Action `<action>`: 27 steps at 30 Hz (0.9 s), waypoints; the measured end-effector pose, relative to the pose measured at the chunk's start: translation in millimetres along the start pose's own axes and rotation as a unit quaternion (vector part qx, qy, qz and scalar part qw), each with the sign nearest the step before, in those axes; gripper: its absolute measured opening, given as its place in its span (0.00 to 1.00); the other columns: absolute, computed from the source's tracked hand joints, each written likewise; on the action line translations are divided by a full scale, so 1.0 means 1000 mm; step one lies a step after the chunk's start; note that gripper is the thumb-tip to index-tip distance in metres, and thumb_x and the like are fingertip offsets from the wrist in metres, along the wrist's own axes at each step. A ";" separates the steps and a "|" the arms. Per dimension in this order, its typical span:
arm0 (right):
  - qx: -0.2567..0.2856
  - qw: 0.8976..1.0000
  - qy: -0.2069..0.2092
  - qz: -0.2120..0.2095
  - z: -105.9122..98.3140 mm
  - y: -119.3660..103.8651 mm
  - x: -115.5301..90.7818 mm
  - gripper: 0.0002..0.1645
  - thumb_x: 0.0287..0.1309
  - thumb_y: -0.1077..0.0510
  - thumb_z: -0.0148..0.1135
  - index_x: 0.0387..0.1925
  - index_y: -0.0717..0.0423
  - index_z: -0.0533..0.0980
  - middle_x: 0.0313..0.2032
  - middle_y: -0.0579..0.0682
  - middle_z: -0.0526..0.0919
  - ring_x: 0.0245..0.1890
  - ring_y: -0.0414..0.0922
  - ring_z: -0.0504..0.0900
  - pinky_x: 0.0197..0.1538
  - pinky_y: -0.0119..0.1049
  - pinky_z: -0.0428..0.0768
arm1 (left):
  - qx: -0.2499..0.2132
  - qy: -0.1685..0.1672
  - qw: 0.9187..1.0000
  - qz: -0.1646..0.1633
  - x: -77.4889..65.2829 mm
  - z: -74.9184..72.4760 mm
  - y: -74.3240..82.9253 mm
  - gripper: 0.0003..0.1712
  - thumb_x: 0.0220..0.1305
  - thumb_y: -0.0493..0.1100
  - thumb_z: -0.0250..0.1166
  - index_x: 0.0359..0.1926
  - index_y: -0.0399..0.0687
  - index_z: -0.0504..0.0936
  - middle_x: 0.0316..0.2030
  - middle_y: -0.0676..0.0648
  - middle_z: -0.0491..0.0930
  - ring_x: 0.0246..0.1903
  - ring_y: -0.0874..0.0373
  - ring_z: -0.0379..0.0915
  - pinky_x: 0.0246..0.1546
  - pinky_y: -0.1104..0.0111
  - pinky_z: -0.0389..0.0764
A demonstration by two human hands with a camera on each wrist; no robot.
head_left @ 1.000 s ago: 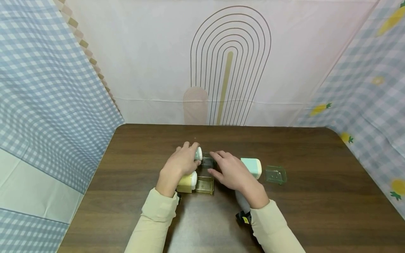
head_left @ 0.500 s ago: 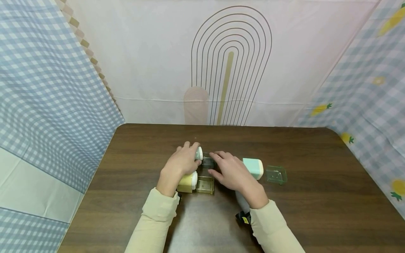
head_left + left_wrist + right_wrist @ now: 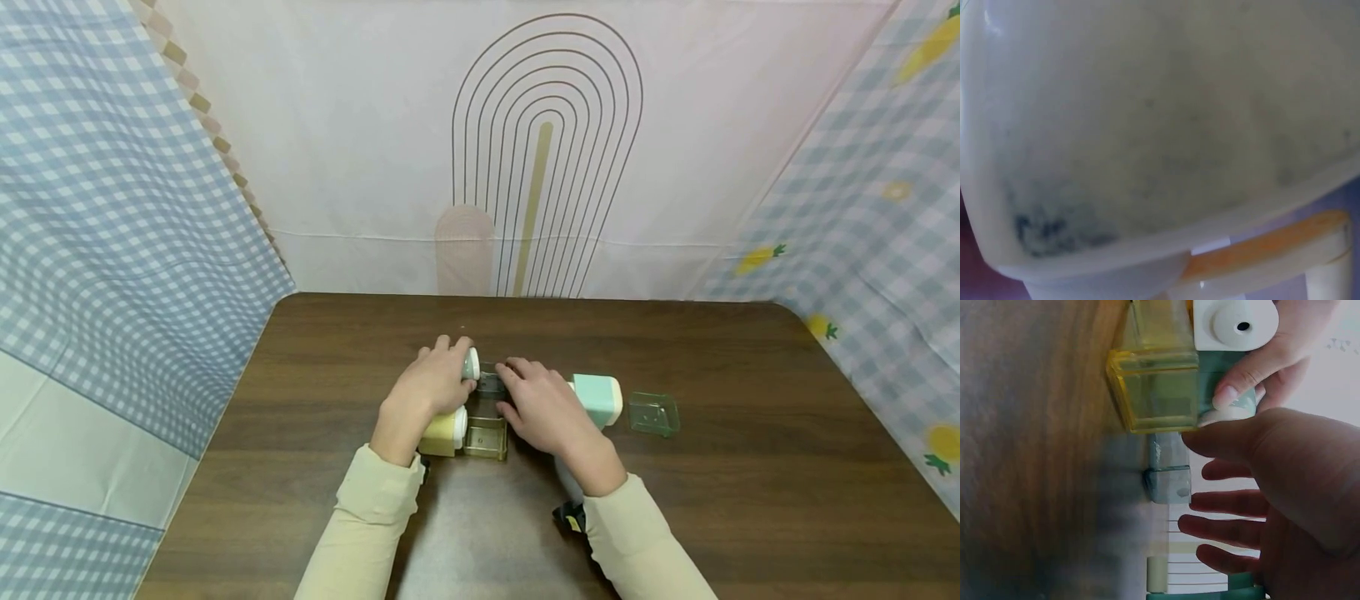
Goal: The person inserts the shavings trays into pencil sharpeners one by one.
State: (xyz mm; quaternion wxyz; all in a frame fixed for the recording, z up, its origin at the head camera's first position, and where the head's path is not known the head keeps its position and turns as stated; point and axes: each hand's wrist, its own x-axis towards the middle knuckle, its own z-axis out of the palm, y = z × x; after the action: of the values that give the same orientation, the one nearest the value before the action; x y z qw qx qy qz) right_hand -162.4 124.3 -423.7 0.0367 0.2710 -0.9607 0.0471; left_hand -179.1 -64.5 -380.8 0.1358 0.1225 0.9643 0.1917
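In the head view my left hand (image 3: 426, 387) grips a small grey-green container with a white top (image 3: 471, 364), lying on its side; its thumb (image 3: 1235, 387) presses on the green side in the right wrist view. Nearer the body lies a yellow container (image 3: 441, 435) with a white top, beside a clear yellow cover (image 3: 486, 439). Just right of the grey-green container is a clear grey cover (image 3: 491, 382). My right hand (image 3: 551, 412) hovers by that cover, fingers extended and apart; whether the fingertips touch it I cannot tell. A pale surface (image 3: 1147, 125) fills the left wrist view, blurred.
Right of my right hand a mint-green container (image 3: 597, 401) lies on its side, partly hidden by the hand. Farther right sits a clear green cover (image 3: 654, 414) on the brown wooden table (image 3: 750, 483). Patterned cloths (image 3: 337, 125) hang along the back and sides.
My right hand and forearm have shifted slightly left, showing a bit more of the mint-green container. My left hand and the other containers look unmoved.
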 end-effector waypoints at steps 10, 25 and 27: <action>-0.023 0.999 0.023 -0.001 0.005 -0.002 0.000 0.26 0.64 0.48 0.69 0.60 0.55 0.79 0.54 0.56 0.78 0.48 0.53 0.80 0.44 0.50 0.81 | 0.005 -0.010 1.000 0.004 0.000 0.000 0.001 0.33 0.72 0.47 0.63 0.74 0.51 0.62 0.68 0.37 0.65 0.60 0.39 0.66 0.53 0.47 0.78; -0.029 0.999 0.023 0.005 0.005 -0.003 0.000 0.16 0.64 0.51 0.70 0.50 0.53 0.83 0.51 0.55 0.77 0.45 0.52 0.80 0.40 0.48 0.80 | 0.009 -0.003 1.000 0.009 0.002 0.002 -0.001 0.33 0.71 0.46 0.64 0.72 0.50 0.64 0.67 0.36 0.66 0.57 0.40 0.67 0.52 0.48 0.78; -0.029 0.999 0.022 0.006 0.005 -0.003 0.000 0.17 0.64 0.51 0.70 0.51 0.53 0.82 0.51 0.55 0.77 0.45 0.51 0.80 0.39 0.48 0.79 | 0.008 -0.004 1.000 0.008 0.002 0.002 0.000 0.33 0.71 0.46 0.64 0.73 0.50 0.64 0.67 0.36 0.66 0.57 0.40 0.67 0.53 0.47 0.78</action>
State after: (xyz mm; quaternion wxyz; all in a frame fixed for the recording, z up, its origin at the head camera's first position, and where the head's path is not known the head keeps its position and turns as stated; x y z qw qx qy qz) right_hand -160.7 121.1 -428.2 0.0655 0.2632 -0.9622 0.0256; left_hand -180.7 -63.4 -383.1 0.1371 0.1318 0.9643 0.1844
